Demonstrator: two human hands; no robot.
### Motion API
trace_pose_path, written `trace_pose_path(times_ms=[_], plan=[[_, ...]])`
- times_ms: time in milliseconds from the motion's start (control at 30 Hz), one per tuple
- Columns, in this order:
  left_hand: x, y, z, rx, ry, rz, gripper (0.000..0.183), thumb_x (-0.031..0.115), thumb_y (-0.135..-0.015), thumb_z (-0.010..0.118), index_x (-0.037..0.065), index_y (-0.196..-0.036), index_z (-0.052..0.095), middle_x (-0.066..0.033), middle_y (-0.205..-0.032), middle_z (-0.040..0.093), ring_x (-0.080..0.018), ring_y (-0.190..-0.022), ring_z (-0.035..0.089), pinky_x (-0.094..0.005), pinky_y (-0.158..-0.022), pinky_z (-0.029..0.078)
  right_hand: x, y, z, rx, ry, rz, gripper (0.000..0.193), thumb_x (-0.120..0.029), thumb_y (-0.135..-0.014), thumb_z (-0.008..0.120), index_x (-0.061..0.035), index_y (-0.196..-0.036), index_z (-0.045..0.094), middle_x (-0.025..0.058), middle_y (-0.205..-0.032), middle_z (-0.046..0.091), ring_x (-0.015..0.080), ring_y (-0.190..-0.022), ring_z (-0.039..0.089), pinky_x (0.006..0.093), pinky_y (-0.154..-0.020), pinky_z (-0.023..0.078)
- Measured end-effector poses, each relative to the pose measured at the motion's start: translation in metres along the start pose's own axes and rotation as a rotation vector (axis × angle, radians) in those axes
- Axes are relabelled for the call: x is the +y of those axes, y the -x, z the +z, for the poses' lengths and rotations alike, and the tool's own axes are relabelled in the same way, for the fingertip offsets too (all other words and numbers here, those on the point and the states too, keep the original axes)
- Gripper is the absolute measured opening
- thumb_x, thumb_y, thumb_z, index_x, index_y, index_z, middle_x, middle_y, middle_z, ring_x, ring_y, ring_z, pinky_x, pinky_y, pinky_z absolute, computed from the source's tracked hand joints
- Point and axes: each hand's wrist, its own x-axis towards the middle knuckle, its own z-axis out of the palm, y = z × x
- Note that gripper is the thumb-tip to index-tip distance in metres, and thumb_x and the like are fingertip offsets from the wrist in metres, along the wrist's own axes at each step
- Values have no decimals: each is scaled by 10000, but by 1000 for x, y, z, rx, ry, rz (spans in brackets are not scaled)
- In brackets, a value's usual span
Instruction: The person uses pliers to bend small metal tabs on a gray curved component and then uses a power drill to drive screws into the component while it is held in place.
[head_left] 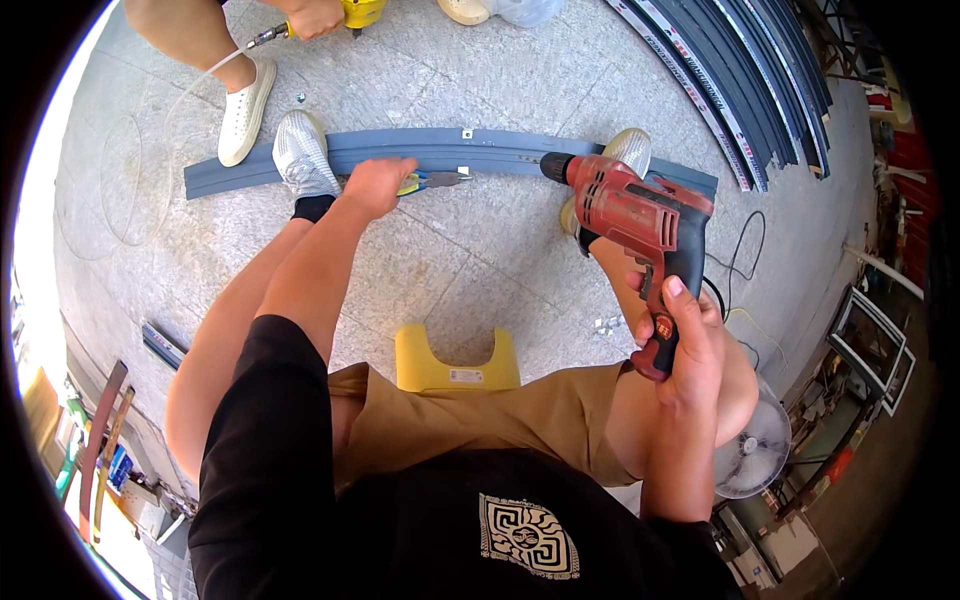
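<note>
My right hand [690, 345] is wrapped round the lower grip of a red and black power drill [630, 208], raised above my right knee. Its black chuck points left, over the long grey metal profile [390, 150] on the floor. At the profile's near edge, my left hand [378, 188] is closed round the handles of pliers [435, 181] with yellow and blue grips. The jaws point right, by a small white piece [463, 170] on the profile. A second small white piece [467, 133] sits at its far edge. My shoes rest on or against the profile.
A co-worker's hand [316, 17] holds a yellow tool [362, 12] with an air hose; their white shoe [245, 112] is by the profile's left end. A yellow stool [455, 362] stands between my legs. Dark profiles [735, 80] are stacked far right; a fan [755, 448] is near right.
</note>
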Motion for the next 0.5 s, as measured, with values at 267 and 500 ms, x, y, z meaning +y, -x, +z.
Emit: trace_pose_path(times_ms=[267, 500], plan=[[-5, -16, 13, -6, 3, -59, 501, 23, -804, 818, 144, -1258, 646, -154, -1146, 741, -402, -1109, 727, -533, -889, 588, 4, -8, 8, -20, 81, 61, 418, -313, -1038, 759, 1, -1311, 718, 138, -1158, 787, 94, -676, 635, 245, -568, 486], [-13, -20, 15, 20, -57, -82, 458, -30, -904, 663, 158, -1320, 627, -155, -1159, 734, -396, -1120, 725, -527, -907, 585, -2, -8, 19, -18, 110, 99, 388, -291, -1031, 773, 18, -1261, 732, 105, -1086, 788, 66, -651, 611, 249, -441, 422]])
